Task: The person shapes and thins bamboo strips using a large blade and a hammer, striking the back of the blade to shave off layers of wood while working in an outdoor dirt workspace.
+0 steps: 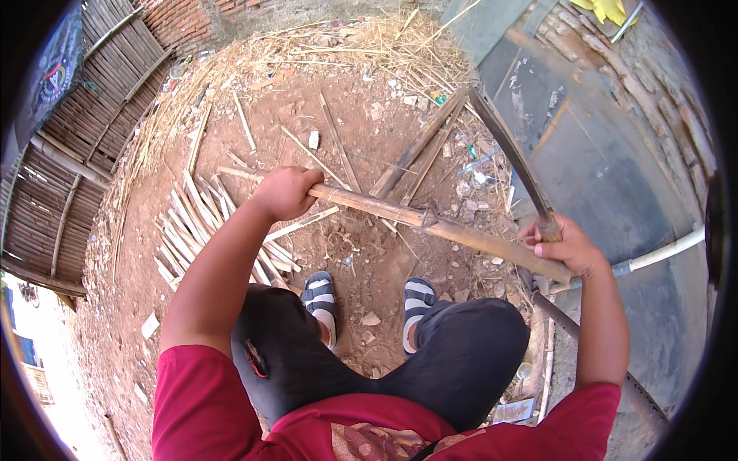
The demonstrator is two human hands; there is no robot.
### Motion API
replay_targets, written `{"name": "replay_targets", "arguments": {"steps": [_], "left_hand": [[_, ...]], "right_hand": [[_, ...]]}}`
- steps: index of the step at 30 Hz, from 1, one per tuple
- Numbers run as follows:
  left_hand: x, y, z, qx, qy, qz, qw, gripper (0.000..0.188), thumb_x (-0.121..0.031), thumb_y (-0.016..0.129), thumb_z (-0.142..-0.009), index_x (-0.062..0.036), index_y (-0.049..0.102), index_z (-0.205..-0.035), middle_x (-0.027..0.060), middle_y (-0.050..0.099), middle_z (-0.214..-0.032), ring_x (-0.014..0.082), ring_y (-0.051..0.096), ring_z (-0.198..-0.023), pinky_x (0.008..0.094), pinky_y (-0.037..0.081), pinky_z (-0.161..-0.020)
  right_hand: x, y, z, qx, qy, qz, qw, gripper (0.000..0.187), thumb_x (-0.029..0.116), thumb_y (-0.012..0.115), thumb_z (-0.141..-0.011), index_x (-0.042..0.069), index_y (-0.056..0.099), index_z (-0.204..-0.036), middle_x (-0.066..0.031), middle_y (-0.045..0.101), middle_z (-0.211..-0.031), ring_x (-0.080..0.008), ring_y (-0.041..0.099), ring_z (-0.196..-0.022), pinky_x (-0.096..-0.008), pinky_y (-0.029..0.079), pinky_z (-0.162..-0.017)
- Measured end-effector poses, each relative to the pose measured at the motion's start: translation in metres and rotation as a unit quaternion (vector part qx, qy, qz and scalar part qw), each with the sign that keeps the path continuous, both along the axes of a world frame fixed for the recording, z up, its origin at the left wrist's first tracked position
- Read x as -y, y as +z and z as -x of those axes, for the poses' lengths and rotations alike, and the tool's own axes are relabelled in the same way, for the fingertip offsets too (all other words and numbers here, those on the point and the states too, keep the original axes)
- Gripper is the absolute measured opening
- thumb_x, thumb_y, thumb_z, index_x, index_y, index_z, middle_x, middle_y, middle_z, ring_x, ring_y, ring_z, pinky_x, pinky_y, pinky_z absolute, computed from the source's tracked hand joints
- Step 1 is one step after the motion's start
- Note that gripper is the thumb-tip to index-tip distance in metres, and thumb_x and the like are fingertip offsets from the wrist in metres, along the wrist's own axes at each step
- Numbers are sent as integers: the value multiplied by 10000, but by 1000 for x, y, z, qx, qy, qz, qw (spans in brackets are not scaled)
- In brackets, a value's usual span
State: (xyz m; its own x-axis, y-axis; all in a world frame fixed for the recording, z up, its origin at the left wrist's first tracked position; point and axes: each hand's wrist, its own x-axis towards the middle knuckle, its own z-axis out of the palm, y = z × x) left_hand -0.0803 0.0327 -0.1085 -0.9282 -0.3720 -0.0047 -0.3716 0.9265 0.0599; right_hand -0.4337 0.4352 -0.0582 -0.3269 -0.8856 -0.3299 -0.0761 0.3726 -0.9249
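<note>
A split length of bamboo [453,230] lies across in front of my knees, its right end lower than its left. My left hand [288,192] is closed round it near its left end, and a short piece sticks out beyond the fist. My right hand [573,250] grips the wooden handle of a machete [511,150] above the bamboo's right end. The long dark blade points up and away to the left. Right-hand fingers are close to the bamboo; whether they also hold it I cannot tell.
Several split bamboo sticks [192,223] are piled on the dirt at my left. Longer bamboo pieces [423,150] lie ahead, near straw [369,46]. Dark panels [607,177] and a pale pipe [665,250] are at my right. A bamboo-slat wall [115,73] stands far left.
</note>
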Motion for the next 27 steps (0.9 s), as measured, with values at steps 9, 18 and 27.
{"name": "replay_targets", "arguments": {"steps": [9, 18, 27], "left_hand": [[-54, 80, -59, -61, 253, -161, 952, 364, -296, 778, -826, -104, 693, -1124, 170, 726, -891, 329, 709, -859, 428, 537, -768], [-45, 41, -88, -234, 298, -208, 902, 538, -357, 800, -830, -20, 634, -1216, 206, 711, -849, 321, 707, -810, 408, 539, -756], [-19, 9, -109, -294, 278, -308, 861, 414, -232, 686, -920, -26, 594, -1267, 190, 709, -978, 292, 678, -913, 392, 512, -839]], "right_hand": [[-11, -7, 71, -125, -199, 5, 972, 280, 55, 760, -793, 74, 565, -993, -5, 603, -890, -112, 577, -812, -286, 469, -703], [0, 19, 23, -263, -234, 9, 936, 411, 97, 783, -817, 6, 611, -1179, -69, 690, -1033, -149, 625, -892, -298, 486, -759], [125, 53, -117, -536, 41, 96, 838, 414, 154, 814, -773, 25, 649, -1130, -159, 684, -1055, -373, 657, -957, -427, 511, -843]]}}
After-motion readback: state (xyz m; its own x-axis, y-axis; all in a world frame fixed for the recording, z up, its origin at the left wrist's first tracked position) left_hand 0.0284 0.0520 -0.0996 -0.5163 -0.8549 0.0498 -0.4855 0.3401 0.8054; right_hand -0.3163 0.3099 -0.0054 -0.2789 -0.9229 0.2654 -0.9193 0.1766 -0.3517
